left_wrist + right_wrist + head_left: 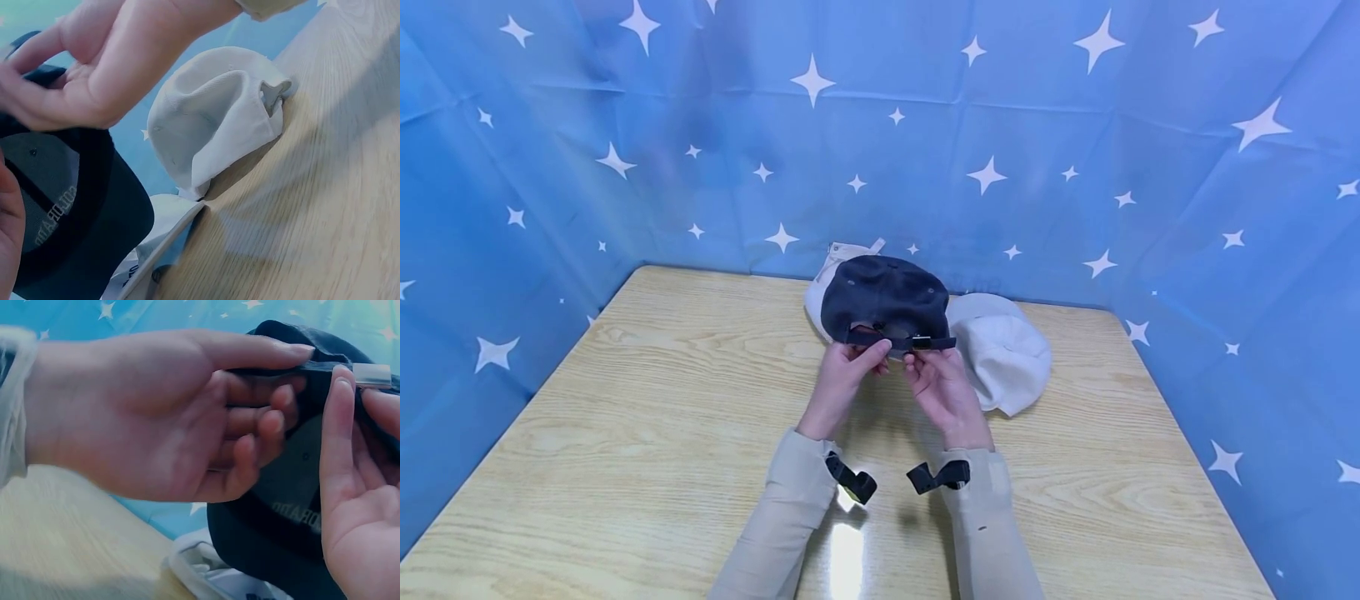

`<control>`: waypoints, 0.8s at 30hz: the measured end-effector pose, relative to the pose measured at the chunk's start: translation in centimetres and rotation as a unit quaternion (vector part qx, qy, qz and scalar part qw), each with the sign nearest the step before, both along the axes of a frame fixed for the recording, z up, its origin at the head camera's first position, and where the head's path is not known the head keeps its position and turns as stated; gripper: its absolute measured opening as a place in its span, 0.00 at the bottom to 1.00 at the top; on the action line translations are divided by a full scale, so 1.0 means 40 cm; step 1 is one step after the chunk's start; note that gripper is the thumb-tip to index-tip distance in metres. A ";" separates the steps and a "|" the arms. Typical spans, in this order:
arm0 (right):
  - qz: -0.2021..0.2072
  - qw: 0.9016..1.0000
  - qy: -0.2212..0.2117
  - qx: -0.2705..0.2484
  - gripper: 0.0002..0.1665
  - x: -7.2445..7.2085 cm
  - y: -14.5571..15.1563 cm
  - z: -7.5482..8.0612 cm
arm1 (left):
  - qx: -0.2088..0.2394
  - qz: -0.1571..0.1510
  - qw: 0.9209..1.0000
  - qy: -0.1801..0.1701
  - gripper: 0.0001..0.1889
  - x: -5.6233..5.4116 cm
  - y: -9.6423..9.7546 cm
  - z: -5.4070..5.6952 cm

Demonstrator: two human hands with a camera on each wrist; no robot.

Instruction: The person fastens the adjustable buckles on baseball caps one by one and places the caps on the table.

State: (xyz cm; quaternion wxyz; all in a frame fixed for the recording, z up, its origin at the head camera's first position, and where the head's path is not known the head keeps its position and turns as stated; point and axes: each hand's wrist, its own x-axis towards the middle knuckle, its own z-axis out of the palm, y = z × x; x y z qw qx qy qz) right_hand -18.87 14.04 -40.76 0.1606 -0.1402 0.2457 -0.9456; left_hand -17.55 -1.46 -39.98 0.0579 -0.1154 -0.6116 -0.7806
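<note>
A dark baseball cap (883,296) is held up by its back strap, its rear opening toward me. With thumb on top, my left hand (844,379) pinches the strap on the left; it also appears large in the right wrist view. My right hand (946,396) pinches the strap's right part by a silvery metal buckle (373,375), where the strap's end sticks out. Raised lettering (294,512) shows inside the cap, seen from the back. The brim is hidden in the head view.
One white cap (816,304) lies behind the dark cap on its left. Another white cap (1006,358), crumpled, sits on the wooden table (647,417) to the right of my right hand. A blue star-patterned cloth (887,150) hangs around the table's back and sides.
</note>
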 end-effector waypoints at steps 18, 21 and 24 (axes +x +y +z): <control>-0.005 1.000 -0.017 -0.007 0.12 -0.001 0.009 0.001 | 0.011 0.015 0.999 0.031 0.09 -0.059 -0.007 -0.090; -0.005 1.000 -0.017 -0.008 0.12 -0.002 0.008 0.000 | 0.022 0.010 0.999 0.037 0.10 -0.051 -0.007 -0.080; -0.008 1.000 -0.019 -0.004 0.11 -0.003 0.006 -0.001 | 0.033 0.001 0.998 0.056 0.09 -0.049 -0.006 -0.074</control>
